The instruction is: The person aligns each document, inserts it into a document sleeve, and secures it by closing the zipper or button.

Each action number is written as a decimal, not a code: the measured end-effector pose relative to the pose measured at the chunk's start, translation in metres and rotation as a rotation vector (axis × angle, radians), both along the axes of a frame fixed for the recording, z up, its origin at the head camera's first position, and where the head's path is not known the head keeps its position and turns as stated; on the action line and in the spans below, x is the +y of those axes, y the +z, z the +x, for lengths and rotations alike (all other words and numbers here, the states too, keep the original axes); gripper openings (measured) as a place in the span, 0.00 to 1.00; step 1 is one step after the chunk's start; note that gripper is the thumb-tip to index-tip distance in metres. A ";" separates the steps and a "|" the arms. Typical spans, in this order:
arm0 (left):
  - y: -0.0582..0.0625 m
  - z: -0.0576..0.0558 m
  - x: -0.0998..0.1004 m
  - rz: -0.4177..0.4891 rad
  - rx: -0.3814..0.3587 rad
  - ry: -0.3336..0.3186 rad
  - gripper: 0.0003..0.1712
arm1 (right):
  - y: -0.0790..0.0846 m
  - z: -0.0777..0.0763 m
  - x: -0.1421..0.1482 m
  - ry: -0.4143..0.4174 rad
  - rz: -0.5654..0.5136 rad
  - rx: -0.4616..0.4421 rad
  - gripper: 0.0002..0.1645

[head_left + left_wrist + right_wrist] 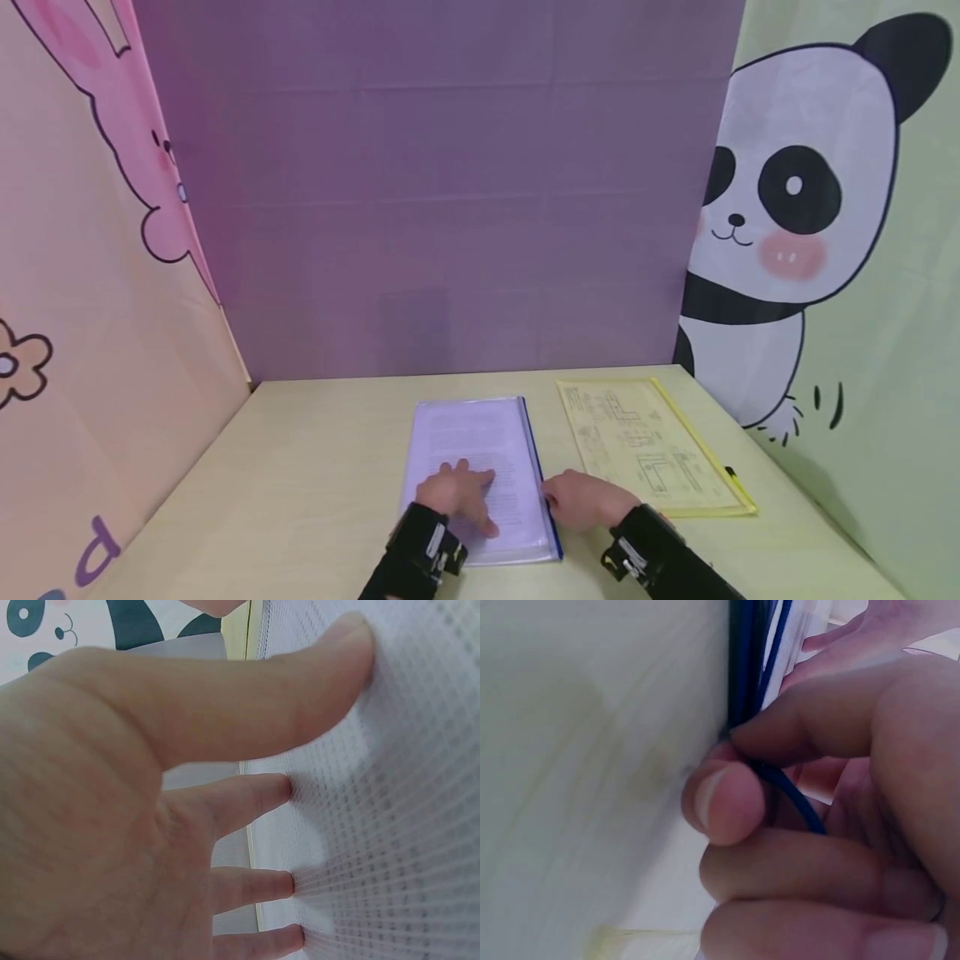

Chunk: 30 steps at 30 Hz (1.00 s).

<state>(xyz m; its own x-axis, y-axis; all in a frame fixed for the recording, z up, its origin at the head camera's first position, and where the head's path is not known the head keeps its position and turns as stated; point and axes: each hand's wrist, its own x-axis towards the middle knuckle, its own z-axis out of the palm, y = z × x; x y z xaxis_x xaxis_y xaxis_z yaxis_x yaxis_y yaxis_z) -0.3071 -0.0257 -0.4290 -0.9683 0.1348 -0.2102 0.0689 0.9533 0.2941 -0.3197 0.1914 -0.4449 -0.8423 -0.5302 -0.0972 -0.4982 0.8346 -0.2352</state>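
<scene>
A clear mesh document pouch (480,425) with printed paper inside lies flat on the table, a dark blue strip (534,454) running down its right edge. My left hand (459,496) presses on its front with fingers spread. In the left wrist view, the thumb and fingertips touch the mesh surface (420,795). At the right edge, my right hand (588,500) pinches the blue strip between thumb and index finger. Seen from the right wrist, a blue band (799,799) curves out past the pinching fingers (735,802), and the fingers hide the spot they grip.
A yellow-edged pouch (637,442) holding a sheet of diagrams lies to the right, with a small black and yellow piece (732,475) at its right edge. A purple backdrop (450,208) stands behind the table (322,467), with patterned curtains on both sides.
</scene>
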 end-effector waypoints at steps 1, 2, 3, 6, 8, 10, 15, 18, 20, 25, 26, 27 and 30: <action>0.000 0.000 0.000 -0.001 0.000 -0.002 0.48 | 0.001 0.000 0.000 -0.003 0.003 -0.006 0.10; 0.000 0.000 0.000 -0.002 0.001 -0.004 0.48 | 0.001 0.000 -0.001 -0.007 0.004 -0.014 0.10; 0.000 0.000 0.000 -0.002 0.003 -0.004 0.48 | 0.002 0.000 -0.001 -0.011 0.002 -0.021 0.10; 0.000 0.000 0.000 -0.006 0.008 0.000 0.48 | 0.003 0.001 -0.002 -0.023 0.000 -0.043 0.10; 0.000 0.000 0.000 -0.006 0.009 0.003 0.48 | 0.004 0.001 -0.002 -0.032 -0.003 -0.052 0.10; 0.001 0.000 0.000 -0.006 0.006 0.006 0.48 | 0.004 0.001 -0.002 -0.036 0.000 -0.053 0.11; 0.002 0.001 0.001 -0.006 0.004 0.005 0.47 | 0.006 0.002 -0.003 -0.050 -0.009 -0.061 0.11; 0.003 0.001 0.001 -0.003 0.008 0.007 0.47 | 0.008 0.003 -0.003 -0.060 -0.028 -0.076 0.12; 0.003 0.001 0.000 -0.002 0.011 0.006 0.47 | 0.008 0.003 -0.003 -0.062 -0.041 -0.083 0.12; 0.003 0.000 0.000 0.008 0.002 0.005 0.47 | 0.007 0.003 -0.002 -0.056 -0.064 -0.087 0.13; 0.003 0.000 -0.001 0.011 -0.003 0.005 0.47 | 0.006 0.003 -0.001 -0.054 -0.071 -0.089 0.13; 0.002 0.000 -0.001 0.014 -0.008 0.004 0.47 | 0.005 0.002 -0.001 -0.052 -0.079 -0.091 0.13; 0.001 0.000 0.000 0.017 -0.012 0.000 0.47 | 0.002 0.002 0.001 -0.035 -0.103 -0.094 0.13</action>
<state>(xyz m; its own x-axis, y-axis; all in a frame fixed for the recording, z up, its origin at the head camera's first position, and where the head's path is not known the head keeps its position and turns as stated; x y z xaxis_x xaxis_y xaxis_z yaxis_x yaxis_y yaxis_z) -0.3074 -0.0261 -0.4282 -0.9657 0.1389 -0.2194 0.0656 0.9480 0.3113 -0.3180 0.1927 -0.4432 -0.8500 -0.5122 -0.1230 -0.4411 0.8198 -0.3653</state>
